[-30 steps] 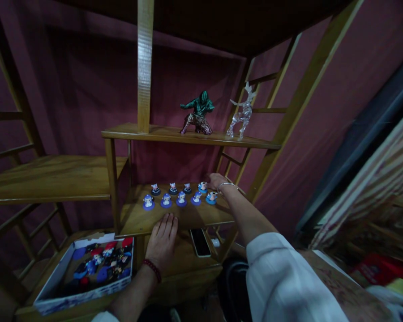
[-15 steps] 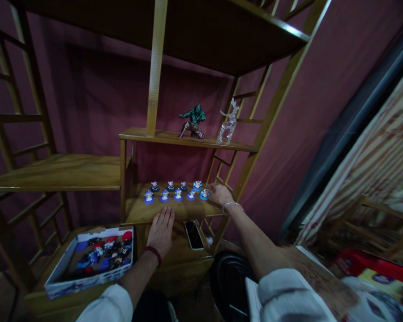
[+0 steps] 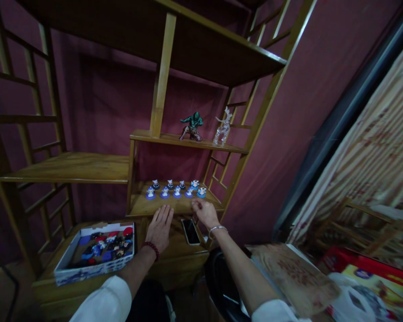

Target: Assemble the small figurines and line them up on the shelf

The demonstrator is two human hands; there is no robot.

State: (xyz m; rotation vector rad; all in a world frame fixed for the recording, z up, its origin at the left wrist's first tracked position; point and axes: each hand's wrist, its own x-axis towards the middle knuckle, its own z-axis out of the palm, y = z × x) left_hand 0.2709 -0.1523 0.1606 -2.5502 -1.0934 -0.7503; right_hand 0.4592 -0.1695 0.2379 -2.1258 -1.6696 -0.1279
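On the low shelf (image 3: pixel 174 206) stand two rows of small figurines on round bases. The front row has several white-and-purple figurines (image 3: pixel 177 192) and one blue-and-pink figurine (image 3: pixel 201 192) at its right end. Behind them are three dark-based figurines (image 3: pixel 170 184) and another blue one (image 3: pixel 195 184). My left hand (image 3: pixel 159 227) rests at the shelf's front edge, fingers stretched out, holding nothing. My right hand (image 3: pixel 205 213) is at the front edge further right, below the blue figurines and apart from them. Its fingers are curled in, and no object shows in them.
A shallow box (image 3: pixel 96 268) of jumbled figurines sits at lower left. A phone (image 3: pixel 190 231) lies below the shelf, between my hands. Above stand a green kneeling figure (image 3: pixel 192 125) and a clear deer statuette (image 3: pixel 223 127). A black round seat (image 3: pixel 221 286) is below my right arm.
My right hand has come away from the front blue figurine, moving toward me and left, its fingers curling. My left hand stays at the shelf edge. The view has shifted slightly.
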